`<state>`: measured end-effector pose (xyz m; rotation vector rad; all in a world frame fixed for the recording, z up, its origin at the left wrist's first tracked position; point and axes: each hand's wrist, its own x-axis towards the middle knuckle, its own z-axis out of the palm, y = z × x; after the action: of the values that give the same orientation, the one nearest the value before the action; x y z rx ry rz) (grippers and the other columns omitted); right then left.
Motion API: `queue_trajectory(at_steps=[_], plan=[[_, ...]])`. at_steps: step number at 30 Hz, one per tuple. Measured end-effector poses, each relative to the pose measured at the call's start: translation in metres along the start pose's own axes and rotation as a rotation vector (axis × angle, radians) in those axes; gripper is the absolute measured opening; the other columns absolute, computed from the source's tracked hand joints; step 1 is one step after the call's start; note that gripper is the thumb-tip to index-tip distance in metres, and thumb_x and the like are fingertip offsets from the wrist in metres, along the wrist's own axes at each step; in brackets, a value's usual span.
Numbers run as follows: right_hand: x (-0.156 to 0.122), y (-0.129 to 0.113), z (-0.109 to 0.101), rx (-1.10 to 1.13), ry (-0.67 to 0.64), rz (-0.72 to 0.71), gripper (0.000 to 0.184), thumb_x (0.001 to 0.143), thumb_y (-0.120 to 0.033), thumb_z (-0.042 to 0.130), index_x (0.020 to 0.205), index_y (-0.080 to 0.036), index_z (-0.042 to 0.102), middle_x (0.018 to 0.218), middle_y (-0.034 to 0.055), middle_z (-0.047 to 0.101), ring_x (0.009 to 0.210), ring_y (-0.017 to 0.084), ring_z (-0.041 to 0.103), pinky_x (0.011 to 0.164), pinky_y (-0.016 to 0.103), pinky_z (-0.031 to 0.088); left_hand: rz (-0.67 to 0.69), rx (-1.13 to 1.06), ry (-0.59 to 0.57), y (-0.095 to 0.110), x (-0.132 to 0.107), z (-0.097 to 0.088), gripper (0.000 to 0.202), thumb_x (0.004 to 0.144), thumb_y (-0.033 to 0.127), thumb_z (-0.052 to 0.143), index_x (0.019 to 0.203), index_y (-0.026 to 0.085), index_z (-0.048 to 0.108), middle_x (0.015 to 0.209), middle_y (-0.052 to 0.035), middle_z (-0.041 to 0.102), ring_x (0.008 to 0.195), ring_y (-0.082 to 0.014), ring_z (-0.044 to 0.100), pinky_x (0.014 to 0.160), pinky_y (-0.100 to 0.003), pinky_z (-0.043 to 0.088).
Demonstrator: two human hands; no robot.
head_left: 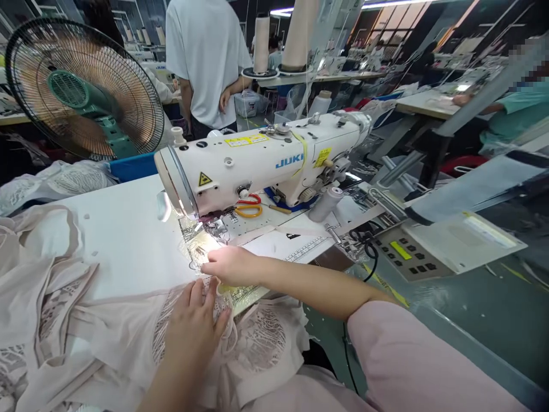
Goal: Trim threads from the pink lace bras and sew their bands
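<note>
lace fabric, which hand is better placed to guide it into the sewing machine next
Likely the right hand: its fingers rest on the lace fabric right at the lit needle area, while the left hand lies flat on it nearer the person.

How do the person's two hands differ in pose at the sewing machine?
The left hand lies flat on the lace fabric, fingers pointing away from the person. The right hand reaches across sideways, its fingertips closer to the sewing machine. Both rest on the fabric.

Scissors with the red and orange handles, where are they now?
Head view, centre: the scissors lie under the arm of the Juki sewing machine, beyond the right hand and left of the grey thread cone.
</note>
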<state>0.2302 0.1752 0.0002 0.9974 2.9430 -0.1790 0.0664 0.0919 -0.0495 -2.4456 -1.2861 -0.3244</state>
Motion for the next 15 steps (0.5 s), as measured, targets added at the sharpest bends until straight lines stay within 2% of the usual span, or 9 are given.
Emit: queue_trajectory(at_steps=[3, 5, 7, 10, 12, 15], plan=[[0.016, -0.011, 0.006, -0.017, 0.008, -0.049, 0.015, 0.077, -0.022, 0.06, 0.09, -0.015, 0.064, 0.086, 0.0068, 0.058, 0.077, 0.018, 0.056, 0.053, 0.026, 0.034, 0.03, -0.007, 0.032, -0.001, -0.008, 0.001, 0.053, 0.082, 0.045, 0.051, 0.114, 0.005, 0.062, 0.112, -0.0233, 0.062, 0.106, -0.0342, 0.055, 0.085, -0.043, 0.047], [0.025, -0.018, 0.009, -0.029, 0.019, -0.042, 0.011, 0.08, -0.019, 0.056, 0.085, -0.015, 0.064, 0.083, 0.0069, 0.059, 0.077, 0.019, 0.057, 0.054, 0.026, 0.037, 0.046, -0.023, 0.031, 0.0, -0.016, -0.001, 0.054, 0.082, 0.045, 0.05, 0.118, 0.007, 0.059, 0.117, -0.0228, 0.06, 0.11, -0.034, 0.053, 0.087, -0.042, 0.047], [0.032, -0.023, 0.011, -0.039, 0.029, -0.035, 0.014, 0.083, -0.017, 0.051, 0.085, -0.016, 0.065, 0.082, 0.0071, 0.059, 0.077, 0.019, 0.058, 0.055, 0.027, 0.039, 0.018, -0.029, 0.043, 0.001, -0.024, -0.004, 0.055, 0.083, 0.044, 0.049, 0.122, 0.006, 0.055, 0.12, -0.0228, 0.059, 0.113, -0.035, 0.051, 0.089, -0.044, 0.045], [0.037, -0.031, 0.011, -0.044, 0.025, -0.053, 0.015, 0.085, -0.018, 0.049, 0.088, -0.017, 0.064, 0.083, 0.0072, 0.06, 0.08, 0.021, 0.059, 0.058, 0.029, 0.043, -0.131, -0.004, 0.07, 0.005, -0.035, -0.008, 0.058, 0.085, 0.044, 0.044, 0.12, -0.001, 0.055, 0.119, -0.0274, 0.057, 0.114, -0.0386, 0.049, 0.091, -0.05, 0.043], [0.039, -0.036, 0.011, -0.041, 0.011, -0.069, 0.016, 0.086, -0.019, 0.048, 0.089, -0.018, 0.064, 0.086, 0.0076, 0.061, 0.082, 0.022, 0.059, 0.059, 0.03, 0.045, -0.211, 0.014, 0.047, 0.007, -0.04, -0.009, 0.058, 0.086, 0.045, 0.041, 0.117, -0.001, 0.056, 0.116, -0.0294, 0.057, 0.113, -0.0398, 0.05, 0.09, -0.052, 0.043], [0.043, -0.044, 0.006, -0.039, -0.029, -0.063, 0.018, 0.085, -0.015, 0.048, 0.09, -0.017, 0.065, 0.088, 0.009, 0.062, 0.086, 0.024, 0.06, 0.058, 0.032, 0.047, -0.212, 0.01, 0.024, 0.006, -0.044, -0.009, 0.054, 0.085, 0.045, 0.042, 0.115, 0.003, 0.059, 0.117, -0.0284, 0.056, 0.11, -0.0396, 0.051, 0.088, -0.052, 0.044]])
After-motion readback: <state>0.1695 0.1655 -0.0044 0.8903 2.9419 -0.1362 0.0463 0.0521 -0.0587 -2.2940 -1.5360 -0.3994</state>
